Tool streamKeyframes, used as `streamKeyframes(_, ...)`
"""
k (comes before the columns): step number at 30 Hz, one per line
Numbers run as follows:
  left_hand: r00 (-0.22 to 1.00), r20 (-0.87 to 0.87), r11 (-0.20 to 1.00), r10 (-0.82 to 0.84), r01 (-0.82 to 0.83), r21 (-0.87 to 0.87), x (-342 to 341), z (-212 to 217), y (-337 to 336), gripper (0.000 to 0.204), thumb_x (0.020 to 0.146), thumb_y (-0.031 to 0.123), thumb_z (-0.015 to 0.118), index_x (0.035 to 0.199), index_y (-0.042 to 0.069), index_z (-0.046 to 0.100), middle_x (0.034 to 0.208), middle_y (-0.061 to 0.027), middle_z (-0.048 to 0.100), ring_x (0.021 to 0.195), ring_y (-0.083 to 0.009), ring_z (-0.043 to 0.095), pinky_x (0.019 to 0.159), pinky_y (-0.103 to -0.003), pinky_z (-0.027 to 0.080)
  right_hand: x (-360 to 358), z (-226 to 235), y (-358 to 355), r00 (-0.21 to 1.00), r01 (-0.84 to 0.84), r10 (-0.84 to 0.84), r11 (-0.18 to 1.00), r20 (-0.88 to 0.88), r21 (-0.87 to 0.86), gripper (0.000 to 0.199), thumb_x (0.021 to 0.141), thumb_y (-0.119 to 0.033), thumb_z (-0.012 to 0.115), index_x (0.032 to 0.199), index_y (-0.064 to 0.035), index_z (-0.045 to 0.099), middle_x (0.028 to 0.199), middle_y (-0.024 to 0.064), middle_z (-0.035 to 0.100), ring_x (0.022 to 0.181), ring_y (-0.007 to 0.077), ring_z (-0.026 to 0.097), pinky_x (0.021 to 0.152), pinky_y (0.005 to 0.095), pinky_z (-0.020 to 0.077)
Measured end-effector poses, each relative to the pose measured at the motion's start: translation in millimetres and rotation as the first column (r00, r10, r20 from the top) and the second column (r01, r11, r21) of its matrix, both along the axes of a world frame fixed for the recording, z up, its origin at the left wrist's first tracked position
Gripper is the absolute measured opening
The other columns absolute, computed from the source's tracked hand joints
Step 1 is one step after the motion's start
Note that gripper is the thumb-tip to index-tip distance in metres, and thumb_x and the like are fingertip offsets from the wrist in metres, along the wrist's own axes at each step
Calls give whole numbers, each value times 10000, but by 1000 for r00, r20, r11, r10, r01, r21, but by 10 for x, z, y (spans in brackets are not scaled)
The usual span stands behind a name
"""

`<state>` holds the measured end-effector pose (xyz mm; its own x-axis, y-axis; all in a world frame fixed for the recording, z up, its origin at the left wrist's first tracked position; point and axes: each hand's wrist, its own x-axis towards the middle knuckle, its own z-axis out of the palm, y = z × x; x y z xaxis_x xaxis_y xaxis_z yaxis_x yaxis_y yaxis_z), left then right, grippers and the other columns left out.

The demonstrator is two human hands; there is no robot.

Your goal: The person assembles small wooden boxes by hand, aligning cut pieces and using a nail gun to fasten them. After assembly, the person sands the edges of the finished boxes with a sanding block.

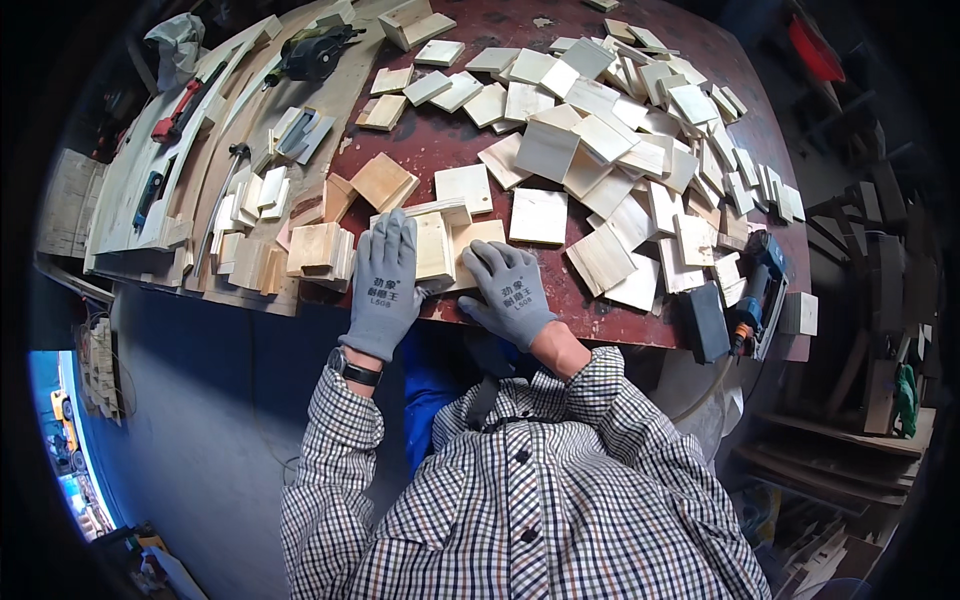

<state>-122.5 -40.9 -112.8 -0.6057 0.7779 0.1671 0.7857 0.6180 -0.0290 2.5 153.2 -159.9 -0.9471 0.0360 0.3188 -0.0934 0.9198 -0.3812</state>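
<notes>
At the far left of the dark red surface point(440, 150) lie long boards with a red-handled tool point(175, 110), a hammer point(228, 175) and a black power tool point(315, 50). Nearer, the gloved left hand point(385, 285) lies flat, fingers spread wide, on a small stack of square wooden blocks point(432, 245) at the near edge. The gloved right hand point(508, 292) presses beside it, fingers loosely spread, holding nothing. The step looks like squaring up the stack; closing on it would call for curling both hands around it. The blocks are pale, flat and roughly cut. Farther right, a heap of wood squares point(620, 130) and a cordless drill point(755, 290).
</notes>
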Motion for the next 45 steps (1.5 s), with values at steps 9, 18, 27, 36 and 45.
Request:
streamKeyframes(9, 999, 30, 998, -29, 27, 60, -28, 3, -31, 1117, 899, 568, 742, 1666, -51, 216, 1739, -249, 233, 1605, -446, 232, 1311, -550, 219, 74, 51, 168, 987, 35, -42, 998, -156, -45, 532, 839, -291, 785, 1310, -118, 604, 1301, 98, 621, 1245, 317, 584, 1056, 497, 447)
streamKeyframes(18, 995, 77, 991, -61, 52, 120, -91, -17, -88, 1057, 951, 631, 666, 1661, -37, 260, 1706, -255, 311, 1585, -431, 291, 1300, -530, 252, 1097, 263, 1309, 758, 651, -623, 742, -191, 160, 630, 843, -362, 810, 1373, -94, 601, 1306, 99, 624, 1247, 325, 561, 1018, 499, 412)
streamKeyframes(27, 998, -14, 992, -59, 60, 114, -100, -149, -101, 1075, 926, 662, 679, 1637, -51, 301, 1715, -257, 292, 1588, -451, 269, 1302, -563, 222, 929, 221, 929, 779, 622, -624, 753, -65, 214, 617, 826, -509, 822, 1243, -91, 640, 1261, 87, 598, 1227, 307, 546, 1086, 493, 401)
streamKeyframes(36, 999, 6, 989, -50, 49, 141, -73, -122, -88, 1032, 939, 551, 724, 1669, -14, 262, 1711, -255, 303, 1597, -426, 271, 1304, -543, 226, 603, 349, 1476, 626, 759, -731, 651, 271, 3, 691, 928, -478, 780, 1453, -91, 550, 1175, 182, 692, 1017, 369, 728, 862, 499, 583)
streamKeyframes(45, 996, 26, 989, -81, 77, 130, -148, -167, -148, 964, 1007, 618, 601, 1662, -17, 286, 1731, -227, 283, 1611, -412, 247, 1313, -531, 207, 439, 158, 1770, 602, 771, -695, 377, 394, -513, 409, 801, -315, 865, 997, -10, 675, 777, 88, 680, 741, 229, 682, 699, 394, 543)
